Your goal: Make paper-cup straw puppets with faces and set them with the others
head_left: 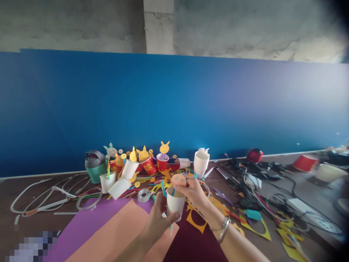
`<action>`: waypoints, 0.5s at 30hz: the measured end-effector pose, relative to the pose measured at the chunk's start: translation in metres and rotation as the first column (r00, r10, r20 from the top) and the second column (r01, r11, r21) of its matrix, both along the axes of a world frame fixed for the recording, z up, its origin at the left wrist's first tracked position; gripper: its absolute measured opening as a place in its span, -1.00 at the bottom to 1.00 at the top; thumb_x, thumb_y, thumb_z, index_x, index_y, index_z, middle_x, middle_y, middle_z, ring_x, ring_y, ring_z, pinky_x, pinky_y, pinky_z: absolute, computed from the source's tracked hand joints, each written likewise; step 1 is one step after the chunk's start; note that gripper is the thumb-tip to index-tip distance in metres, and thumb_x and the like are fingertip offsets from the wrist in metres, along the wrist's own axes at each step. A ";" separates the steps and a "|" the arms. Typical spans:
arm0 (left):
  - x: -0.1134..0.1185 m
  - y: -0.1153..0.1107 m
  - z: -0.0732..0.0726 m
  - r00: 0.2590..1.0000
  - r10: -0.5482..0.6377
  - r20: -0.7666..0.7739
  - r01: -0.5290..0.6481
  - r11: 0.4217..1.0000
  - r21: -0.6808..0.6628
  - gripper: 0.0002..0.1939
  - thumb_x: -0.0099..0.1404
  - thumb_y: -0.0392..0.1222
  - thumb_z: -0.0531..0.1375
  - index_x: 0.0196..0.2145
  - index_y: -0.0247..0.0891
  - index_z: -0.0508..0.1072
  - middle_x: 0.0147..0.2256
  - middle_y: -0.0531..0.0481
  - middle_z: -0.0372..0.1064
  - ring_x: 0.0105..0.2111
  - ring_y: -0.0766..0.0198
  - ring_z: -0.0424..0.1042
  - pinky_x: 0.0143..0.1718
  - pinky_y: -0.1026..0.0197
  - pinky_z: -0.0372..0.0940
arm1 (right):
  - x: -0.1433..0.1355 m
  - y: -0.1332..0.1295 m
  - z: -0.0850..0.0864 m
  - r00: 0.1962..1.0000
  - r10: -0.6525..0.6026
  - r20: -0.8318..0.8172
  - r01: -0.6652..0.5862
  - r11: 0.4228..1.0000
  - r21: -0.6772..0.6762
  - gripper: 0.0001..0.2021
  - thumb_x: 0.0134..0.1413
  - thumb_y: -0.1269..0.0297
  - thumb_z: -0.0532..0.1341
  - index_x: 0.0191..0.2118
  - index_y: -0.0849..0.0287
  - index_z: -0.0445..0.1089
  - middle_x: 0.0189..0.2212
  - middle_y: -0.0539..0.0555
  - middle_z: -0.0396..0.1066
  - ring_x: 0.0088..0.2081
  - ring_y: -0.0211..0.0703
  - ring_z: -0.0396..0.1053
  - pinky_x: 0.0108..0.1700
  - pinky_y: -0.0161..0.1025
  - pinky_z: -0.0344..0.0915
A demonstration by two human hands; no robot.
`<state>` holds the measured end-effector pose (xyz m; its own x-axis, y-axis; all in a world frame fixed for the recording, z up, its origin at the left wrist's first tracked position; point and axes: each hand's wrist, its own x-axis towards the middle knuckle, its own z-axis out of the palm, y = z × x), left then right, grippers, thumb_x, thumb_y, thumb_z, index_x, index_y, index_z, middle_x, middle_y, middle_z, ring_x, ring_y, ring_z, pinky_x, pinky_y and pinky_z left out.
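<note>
A white paper cup (pixel 175 204) is held upright in my left hand (pixel 159 216), with the fingers and thumb wrapped round its side. Above the cup's rim, my right hand (pixel 191 191) pinches a round orange paper face (pixel 178 180) with small eyes drawn on it. Blue straws or strips stick up from the cup's opening, near the face. Sheets of purple (pixel 81 225), orange (pixel 117 233) and dark maroon paper (pixel 195 242) lie beneath my hands.
Behind are red and white cups with yellow paper animal faces (pixel 164 148), a tape roll (pixel 143 195), a stack of white cups (pixel 201 163) and a green container (pixel 95 168). Paper scraps, cables and a power strip (pixel 313 214) lie at the right; a blue partition (pixel 174 105) stands behind.
</note>
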<state>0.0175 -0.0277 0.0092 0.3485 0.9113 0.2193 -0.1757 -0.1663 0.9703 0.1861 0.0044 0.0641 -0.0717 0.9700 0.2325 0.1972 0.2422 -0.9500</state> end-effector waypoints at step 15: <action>-0.003 -0.001 0.008 0.995 0.076 -0.063 -0.075 0.997 0.015 -0.39 0.08 -0.11 0.34 0.02 -0.19 0.15 -0.05 -0.19 0.39 -0.09 0.04 0.43 -0.14 0.11 0.31 | 0.009 -0.004 0.019 0.995 -0.039 0.090 0.033 0.997 0.063 -0.67 0.06 0.05 0.22 -0.50 0.24 0.41 -0.43 0.02 0.35 -0.41 -0.24 0.26 -0.40 -0.35 0.13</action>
<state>0.0148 -0.0284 0.0172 0.2926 0.9328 0.2102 -0.1001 -0.1888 0.9769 0.1955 0.0000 0.0830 -0.0608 0.9563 0.2861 0.2922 0.2911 -0.9110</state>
